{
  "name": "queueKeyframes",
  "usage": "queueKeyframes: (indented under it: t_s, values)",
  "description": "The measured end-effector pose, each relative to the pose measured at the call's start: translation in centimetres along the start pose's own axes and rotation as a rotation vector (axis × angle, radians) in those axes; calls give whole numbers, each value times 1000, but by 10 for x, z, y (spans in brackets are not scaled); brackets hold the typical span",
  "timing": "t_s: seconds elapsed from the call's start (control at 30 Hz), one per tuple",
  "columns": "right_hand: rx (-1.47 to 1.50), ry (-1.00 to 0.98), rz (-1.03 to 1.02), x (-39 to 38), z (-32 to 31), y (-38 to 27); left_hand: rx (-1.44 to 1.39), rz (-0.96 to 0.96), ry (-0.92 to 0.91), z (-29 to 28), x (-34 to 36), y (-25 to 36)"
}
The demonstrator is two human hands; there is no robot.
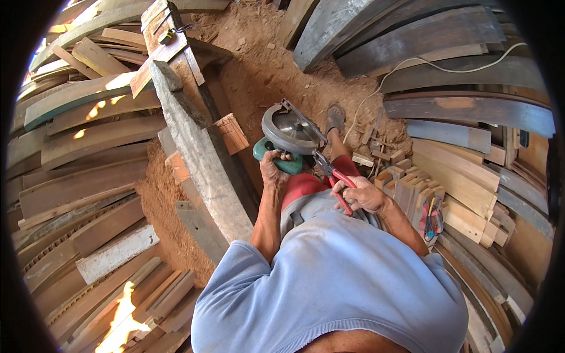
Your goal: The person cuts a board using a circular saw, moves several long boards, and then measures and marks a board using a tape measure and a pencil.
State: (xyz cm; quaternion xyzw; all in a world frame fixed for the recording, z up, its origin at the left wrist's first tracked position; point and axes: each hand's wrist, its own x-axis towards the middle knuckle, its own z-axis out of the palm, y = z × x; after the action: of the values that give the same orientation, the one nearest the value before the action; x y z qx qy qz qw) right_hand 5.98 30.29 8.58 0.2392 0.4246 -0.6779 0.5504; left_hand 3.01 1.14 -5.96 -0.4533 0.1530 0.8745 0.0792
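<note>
Your left hand (272, 170) grips the green circular saw (288, 142) mid-frame — your right hand (365, 195) is wrapped round red-handled pliers (344, 179), nose at the saw's lower-right edge

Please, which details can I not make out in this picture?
In the head view:
Grip of the green saw: partly hidden by the left hand.
What the tips of the red-handled pliers touch: too small to tell.
Pliers' handles: partly covered by the right hand.
Individual tools in the bundle at right: too small, overlapping.
</note>
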Motion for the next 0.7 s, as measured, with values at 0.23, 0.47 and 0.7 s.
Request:
queueKeyframes:
  t_s: [0.23,0.47,0.7]
  values:
    - [-510,169,-57,-2,4,-7,145,69,60,3,0,-5]
    - [-242,124,-56,-2,-2,-1,174,107,88,14,-7,-10]
    - [-210,80,-69,3,-16,13,209,107,75,25,-17,-12]
